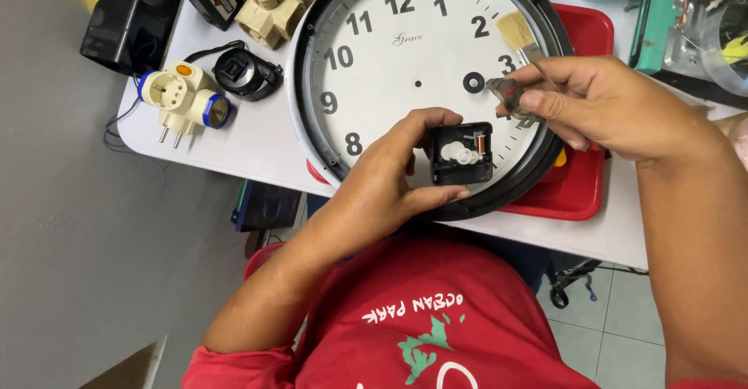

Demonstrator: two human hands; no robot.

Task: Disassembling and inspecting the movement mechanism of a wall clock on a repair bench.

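One white table [257,143] over grey floor | left hand [389,175] grips small black plastic clock mechanism [461,153] above round black-rimmed white clock face [389,77] | right hand [600,104] pinches pale-bristled brush [518,34] | cream plug adapters [183,97], red tray [573,182] nearby

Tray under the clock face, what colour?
Red: the tray shows plainly in the head view, right of and beneath the clock face.
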